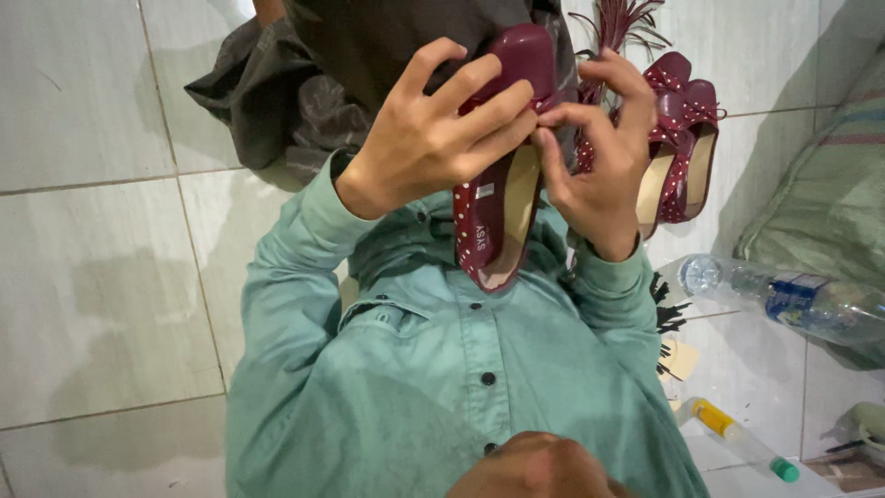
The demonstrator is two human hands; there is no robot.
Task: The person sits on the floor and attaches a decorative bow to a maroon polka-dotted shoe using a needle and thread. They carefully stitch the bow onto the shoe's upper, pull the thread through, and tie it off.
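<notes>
1. While the person looks down over a green button shirt [461, 369], both hands are raised in front of the chest and hold one dark red flat shoe with white dots [498, 198].
2. The left hand [433, 138] is closed around the shoe from the sole side; its fingers lie across the smooth red sole near the toe.
3. The right hand [599, 157] is narrow, with thumb and fingers pinched together at the edge of the shoe, just beside the left fingertips.
4. The shoe is tilted, with the beige inside facing the person.
5. A second dark red dotted shoe with a bow [684, 138] lies on the pale tiled floor [101, 277], behind the right hand.
6. A clear plastic bottle [784, 295] lies on its side at the right; I cannot tell what is inside.
7. A small tube with a green cap [737, 433] lies near it.
</notes>
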